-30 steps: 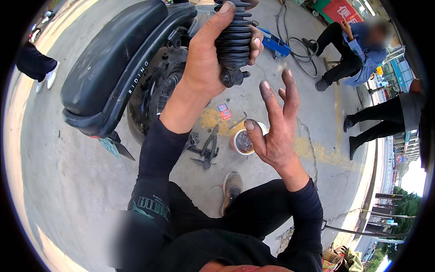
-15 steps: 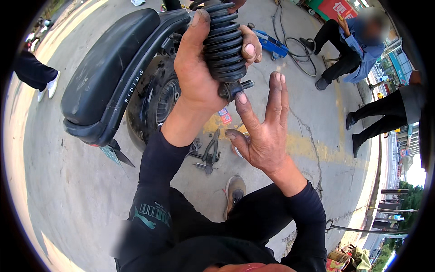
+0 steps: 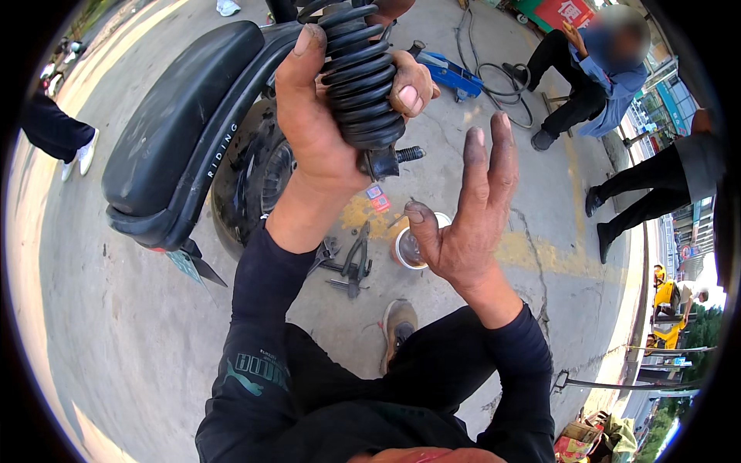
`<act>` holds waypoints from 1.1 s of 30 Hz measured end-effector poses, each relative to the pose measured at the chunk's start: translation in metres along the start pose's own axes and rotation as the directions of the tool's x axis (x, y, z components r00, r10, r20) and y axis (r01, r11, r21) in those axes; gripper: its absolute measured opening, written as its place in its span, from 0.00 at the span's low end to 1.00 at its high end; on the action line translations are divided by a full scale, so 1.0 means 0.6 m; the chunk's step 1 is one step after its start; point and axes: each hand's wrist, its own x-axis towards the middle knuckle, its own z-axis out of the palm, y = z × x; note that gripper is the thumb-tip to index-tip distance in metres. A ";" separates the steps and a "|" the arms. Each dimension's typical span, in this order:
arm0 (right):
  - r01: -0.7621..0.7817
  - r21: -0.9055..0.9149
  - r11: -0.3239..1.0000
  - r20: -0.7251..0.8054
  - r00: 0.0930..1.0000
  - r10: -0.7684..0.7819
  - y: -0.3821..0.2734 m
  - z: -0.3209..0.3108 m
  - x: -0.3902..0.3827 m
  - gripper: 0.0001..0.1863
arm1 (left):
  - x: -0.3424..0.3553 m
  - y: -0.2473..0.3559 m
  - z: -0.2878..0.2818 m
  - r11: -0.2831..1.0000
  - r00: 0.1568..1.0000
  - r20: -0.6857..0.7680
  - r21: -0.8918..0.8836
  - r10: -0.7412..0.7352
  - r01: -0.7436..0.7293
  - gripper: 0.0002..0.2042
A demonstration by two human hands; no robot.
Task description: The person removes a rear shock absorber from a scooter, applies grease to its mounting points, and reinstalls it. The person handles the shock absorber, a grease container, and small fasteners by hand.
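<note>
My left hand [image 3: 310, 131] grips a black coil-spring shock absorber [image 3: 356, 86], held tilted in mid-air, a threaded bolt [image 3: 411, 153] sticking sideways from its lower mount [image 3: 380, 162]. To its right my right hand [image 3: 463, 231] is raised, fingers apart and grimy, holding nothing. Behind my left arm stands a scooter with a black seat [image 3: 181, 108] and rear wheel [image 3: 239, 193]. On the concrete below lie dark metal tools [image 3: 353, 270], two small cards [image 3: 377, 199] and a round container [image 3: 413, 251], partly behind my right hand. Skin of apparently another person [image 3: 392, 11] shows behind the spring's top.
A blue floor jack [image 3: 455, 76] and looped hose [image 3: 515, 100] lie ahead. A seated person [image 3: 575, 85] and a standing person's legs [image 3: 641, 204] are at right, another's leg [image 3: 58, 123] at left, and a yellow vehicle [image 3: 668, 309] beyond the curb.
My left hand has shifted left and slightly down with the shock. My right hand moved in beside the bolt, then back away to the right. The yellow vehicle has appeared at right.
</note>
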 end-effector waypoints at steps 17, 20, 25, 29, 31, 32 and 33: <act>-0.505 0.774 0.383 0.388 0.855 0.344 -0.004 -0.026 -0.004 0.25 | -0.009 -0.031 0.001 0.974 0.995 -0.097 0.223 -0.008 0.029 0.42; -0.411 0.701 0.583 0.302 0.911 0.281 -0.023 -0.022 0.006 0.31 | -0.017 -0.020 -0.015 0.956 0.995 -0.104 0.293 0.010 0.021 0.41; -0.064 0.198 0.978 0.163 0.986 0.031 -0.025 -0.020 0.005 0.43 | -0.010 -0.025 0.006 0.945 0.985 -0.165 0.326 0.048 0.008 0.41; -0.016 0.013 1.000 0.204 0.979 0.013 -0.027 -0.001 -0.002 0.48 | -0.013 -0.023 0.017 0.947 0.982 -0.179 0.321 0.057 0.003 0.41; -0.006 -0.016 1.000 0.202 0.979 0.010 -0.026 -0.005 -0.004 0.47 | -0.021 -0.020 0.019 0.939 0.977 -0.211 0.343 0.040 0.036 0.41; 0.005 -0.016 1.000 0.206 0.979 -0.002 -0.023 -0.006 -0.005 0.47 | -0.018 -0.018 0.024 0.927 0.980 -0.197 0.372 0.037 0.040 0.41; 0.016 -0.016 1.000 0.210 0.978 -0.012 -0.017 -0.006 -0.009 0.46 | -0.017 -0.016 0.027 0.916 0.983 -0.182 0.400 0.032 0.044 0.41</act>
